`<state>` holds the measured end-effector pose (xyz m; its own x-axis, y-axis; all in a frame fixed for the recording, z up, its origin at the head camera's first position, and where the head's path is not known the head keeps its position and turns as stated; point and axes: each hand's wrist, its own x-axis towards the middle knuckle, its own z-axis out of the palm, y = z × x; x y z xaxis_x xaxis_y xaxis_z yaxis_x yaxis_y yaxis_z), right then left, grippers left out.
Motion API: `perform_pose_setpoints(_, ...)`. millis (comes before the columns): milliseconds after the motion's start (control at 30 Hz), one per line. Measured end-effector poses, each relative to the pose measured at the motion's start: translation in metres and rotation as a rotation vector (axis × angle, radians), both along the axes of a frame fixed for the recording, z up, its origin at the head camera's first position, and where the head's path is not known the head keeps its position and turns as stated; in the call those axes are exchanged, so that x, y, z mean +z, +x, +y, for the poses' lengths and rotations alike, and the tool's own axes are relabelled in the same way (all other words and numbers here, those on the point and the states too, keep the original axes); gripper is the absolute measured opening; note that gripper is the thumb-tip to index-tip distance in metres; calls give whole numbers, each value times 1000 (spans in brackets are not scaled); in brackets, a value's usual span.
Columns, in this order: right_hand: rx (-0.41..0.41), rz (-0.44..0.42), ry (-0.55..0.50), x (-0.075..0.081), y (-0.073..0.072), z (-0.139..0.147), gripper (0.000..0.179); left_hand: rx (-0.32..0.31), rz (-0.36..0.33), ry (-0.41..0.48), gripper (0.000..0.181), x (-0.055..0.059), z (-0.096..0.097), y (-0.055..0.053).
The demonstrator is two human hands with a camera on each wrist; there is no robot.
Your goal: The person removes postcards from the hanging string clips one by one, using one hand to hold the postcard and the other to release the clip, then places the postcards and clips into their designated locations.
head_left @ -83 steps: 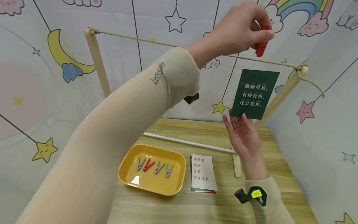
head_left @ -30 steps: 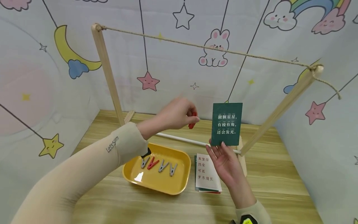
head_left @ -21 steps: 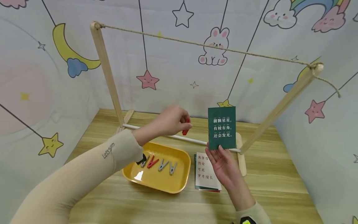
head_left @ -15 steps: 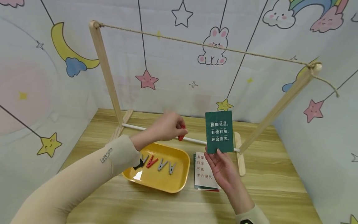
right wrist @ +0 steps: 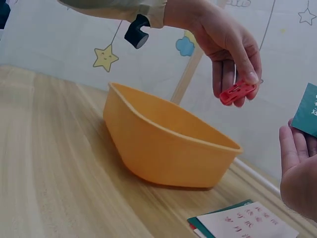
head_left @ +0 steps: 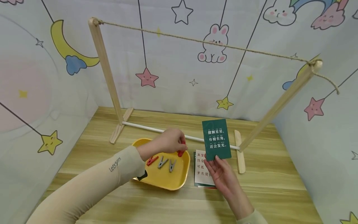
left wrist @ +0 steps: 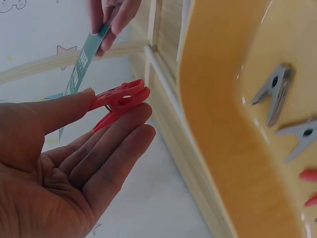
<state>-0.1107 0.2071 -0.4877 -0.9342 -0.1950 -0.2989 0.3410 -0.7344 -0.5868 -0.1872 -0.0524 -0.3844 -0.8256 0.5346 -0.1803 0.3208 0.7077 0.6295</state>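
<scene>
My left hand (head_left: 171,140) pinches a red clothespin (left wrist: 119,101) between thumb and fingertips, above the right side of the yellow tray (head_left: 185,174). The left wrist view shows the clothespin's jaws pointing away from the palm. To the right, my right hand (head_left: 223,174) holds a dark green card (head_left: 216,140) by its lower edge, with the thumb in front and fingers behind. White printed characters face the head camera. Inside the tray lie a red clothespin (head_left: 152,160) and grey clothespins (head_left: 172,166); my left forearm covers part of it.
A twine line (head_left: 193,39) runs between two wooden posts (head_left: 104,68), well above both hands. A white rod (head_left: 145,127) joins the post feet low down. Under my right hand lies a stack of cards (head_left: 202,179), white on top. A printed cloth backs the wooden table (head_left: 265,193).
Both hands have come down from near the twine, the left one moving left towards the tray with its red clothespin. The green card is lower and further left, still in my right hand.
</scene>
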Motion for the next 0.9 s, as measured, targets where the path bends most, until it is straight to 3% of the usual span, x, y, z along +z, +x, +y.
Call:
perform_pose_setpoints(267, -47, -82, 15, -9, 5, 3, 21, -13, -62, -17, 29, -24, 4, 6)
perform_pose_setpoints(500, -56, -103, 29, -16, 13, 9, 19, 36, -153, -40, 37, -41, 6, 11)
perform_pose_setpoints(633, -47, -99, 42, -20, 18, 11, 19, 65, -170, -55, 42, -52, 4, 11)
perform_pose_setpoints(900, -78, -170, 64, -28, 30, 9, 19, 102, -239, -29, 38, -67, 5, 14)
